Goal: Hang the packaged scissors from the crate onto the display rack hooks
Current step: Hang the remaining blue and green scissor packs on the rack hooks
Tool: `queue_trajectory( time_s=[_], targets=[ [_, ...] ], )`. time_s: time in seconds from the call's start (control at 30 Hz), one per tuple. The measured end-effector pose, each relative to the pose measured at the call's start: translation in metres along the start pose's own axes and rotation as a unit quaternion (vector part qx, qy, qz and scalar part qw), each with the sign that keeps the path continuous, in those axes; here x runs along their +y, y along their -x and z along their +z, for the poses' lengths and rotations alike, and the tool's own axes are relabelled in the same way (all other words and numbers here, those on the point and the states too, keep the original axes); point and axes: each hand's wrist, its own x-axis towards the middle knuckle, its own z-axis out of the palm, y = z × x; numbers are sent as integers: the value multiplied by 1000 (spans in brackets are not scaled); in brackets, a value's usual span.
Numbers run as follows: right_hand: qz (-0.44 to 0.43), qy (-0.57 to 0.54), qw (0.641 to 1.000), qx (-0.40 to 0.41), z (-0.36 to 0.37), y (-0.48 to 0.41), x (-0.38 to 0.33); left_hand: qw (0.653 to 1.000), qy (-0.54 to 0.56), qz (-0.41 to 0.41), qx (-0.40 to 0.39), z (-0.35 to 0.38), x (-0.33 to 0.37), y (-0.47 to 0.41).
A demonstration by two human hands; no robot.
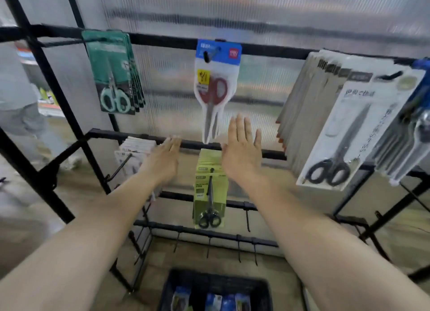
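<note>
1. Below the top rail of the display rack point(267, 49), one blue-carded pack of red-handled scissors point(215, 87) hangs alone on a centre hook point(210, 55); its tip points down between the person's two hands.

2. Left hand point(164, 158) and right hand point(242, 148) are both flat, fingers spread, palms away from the viewer and holding nothing. They flank the hanging pack without touching it, a posture that reads as letting go or steadying, though which cannot be told.

3. Crate point(216, 285): a dark basket on the floor directly beneath the arms, with several blue-topped packs point(215, 301) visible inside. Judged from this, more scissors remain to be hung, and the crate sits close so each pack needs only a short lift.

4. Neighbouring stock: a stack of green packs point(115, 73) on the upper left hook, a deep row of grey-white packs point(344, 124) on the upper right, and yellow packs point(210, 189) on the middle rail. Like goods share a hook, so the blue cards probably belong on the centre one.

5. Lower rails carry several bare hooks point(247, 220).

6. Setting: a ribbed translucent panel point(232, 15) backs the rack; the floor is pale wood-look point(162, 262). Another person point(16, 96) stands at far left, beyond the frame. Edges are motion-blurred.
</note>
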Motion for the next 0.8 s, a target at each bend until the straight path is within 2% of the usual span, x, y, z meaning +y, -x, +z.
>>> queue_trajectory(
  time_s=[0.1, 0.2, 0.43, 0.63, 0.8],
  targets=[
    [32, -43, 998, -29, 45, 33, 18, 999, 15, -12, -37, 44, -4, 27],
    [49, -63, 995, -68, 98, 76, 35, 993, 19, -33, -108, 105, -6, 53],
    [39, -72, 980, -184, 231, 191, 78, 960, 56, -56, -267, 269, 0, 111],
    [52, -59, 956, -284, 354, 279, 116, 937, 32, -19, -346, 401, 12, 154],
    [65, -60, 944, -319, 450, 331, 132, 927, 8, 11, -375, 499, 8, 160]
  ],
)
